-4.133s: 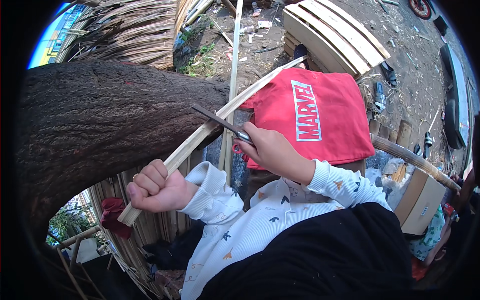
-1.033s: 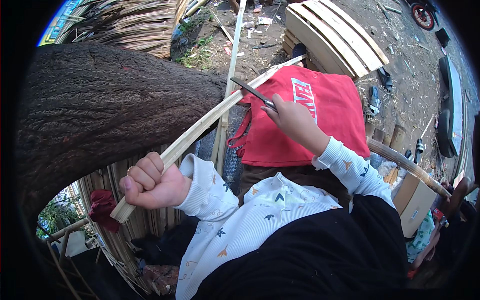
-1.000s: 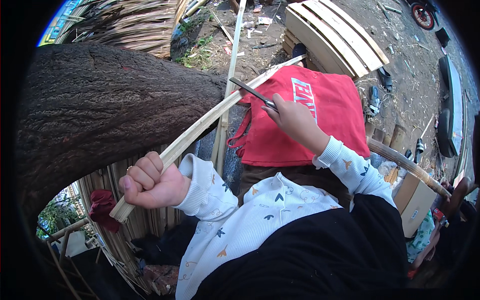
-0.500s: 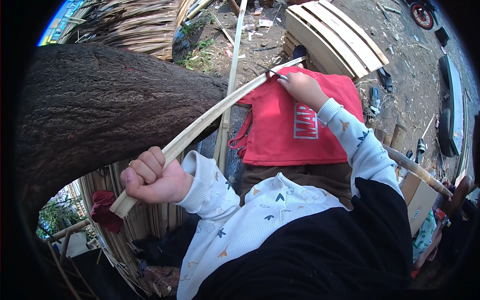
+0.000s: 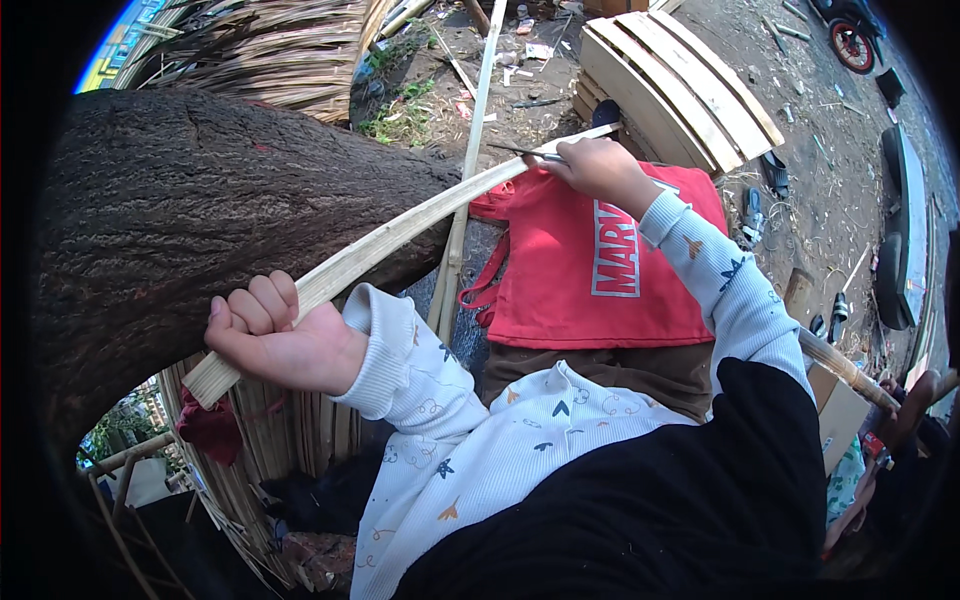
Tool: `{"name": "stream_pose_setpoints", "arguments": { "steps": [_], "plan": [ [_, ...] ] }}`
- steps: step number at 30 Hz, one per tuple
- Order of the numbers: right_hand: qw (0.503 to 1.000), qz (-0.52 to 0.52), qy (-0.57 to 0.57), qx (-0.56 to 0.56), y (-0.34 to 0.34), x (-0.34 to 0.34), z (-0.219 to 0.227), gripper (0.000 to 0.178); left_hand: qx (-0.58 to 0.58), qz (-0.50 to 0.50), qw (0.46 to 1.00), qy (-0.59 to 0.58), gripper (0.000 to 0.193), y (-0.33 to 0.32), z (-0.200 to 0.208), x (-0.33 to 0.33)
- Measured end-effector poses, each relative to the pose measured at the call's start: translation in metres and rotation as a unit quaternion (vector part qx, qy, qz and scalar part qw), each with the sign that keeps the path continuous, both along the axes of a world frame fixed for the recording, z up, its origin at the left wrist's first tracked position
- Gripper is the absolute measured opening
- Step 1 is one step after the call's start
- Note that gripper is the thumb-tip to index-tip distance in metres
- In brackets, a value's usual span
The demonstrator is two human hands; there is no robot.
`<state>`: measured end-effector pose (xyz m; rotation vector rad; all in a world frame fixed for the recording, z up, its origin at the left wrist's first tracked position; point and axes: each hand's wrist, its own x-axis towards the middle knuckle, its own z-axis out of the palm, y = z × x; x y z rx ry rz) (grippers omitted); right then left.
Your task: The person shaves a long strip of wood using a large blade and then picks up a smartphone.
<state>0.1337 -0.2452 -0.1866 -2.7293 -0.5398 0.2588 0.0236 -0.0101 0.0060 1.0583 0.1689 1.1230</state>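
Observation:
A long, pale split-bamboo strip [image 5: 400, 230] slants from the lower left up to the right, across the red cloth bag [image 5: 560, 270] on my lap. My left hand [image 5: 275, 335] is wrapped round the strip near its lower end, which sticks out past the fist. Close to the strip's upper end, my right hand [image 5: 605, 178] grips a knife [image 5: 520, 151] by its handle, hidden in the fingers. The thin dark blade points left and lies across the strip.
A thick tree trunk [image 5: 240, 200] fills the left side. Beyond the bag stands a slatted wooden crate [image 5: 675, 85], with sandals [image 5: 752, 215] on the dirt to its right. Another long strip [image 5: 468, 180] runs upright behind mine. A bamboo pole [image 5: 850, 368] lies at the right.
My left hand and the strip's lower end have shifted left and slightly up. The knife has turned to lie flatter, its blade reaching further left.

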Motion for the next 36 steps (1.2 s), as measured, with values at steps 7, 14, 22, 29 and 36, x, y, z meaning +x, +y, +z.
{"name": "stream_pose_setpoints", "arguments": {
  "steps": [7, 14, 22, 29, 36],
  "plan": [
    [0.999, -0.046, 0.0, -0.01, -0.021, 0.023, -0.026, 0.05, 0.014, 0.008, 1.0, 0.019, 0.041, -0.018, 0.01, 0.001],
    [0.996, 0.038, -0.085, 0.02, -0.017, 0.012, -0.031, 0.052, 0.011, 0.001, 1.0, 0.0, 0.042, -0.009, 0.007, -0.008],
    [0.998, 0.044, -0.038, -0.014, -0.016, 0.023, -0.025, 0.047, 0.009, 0.0, 1.0, 0.008, 0.041, -0.008, 0.003, -0.004],
    [0.981, -0.105, 0.08, -0.143, -0.073, 0.042, -0.06, 0.05, -0.014, -0.026, 1.0, -0.009, 0.041, 0.0, -0.005, -0.002],
    [0.986, -0.136, 0.065, 0.069, -0.059, 0.028, -0.033, 0.053, -0.003, -0.001, 1.0, -0.009, 0.043, -0.003, -0.001, -0.007]
  ]
}}
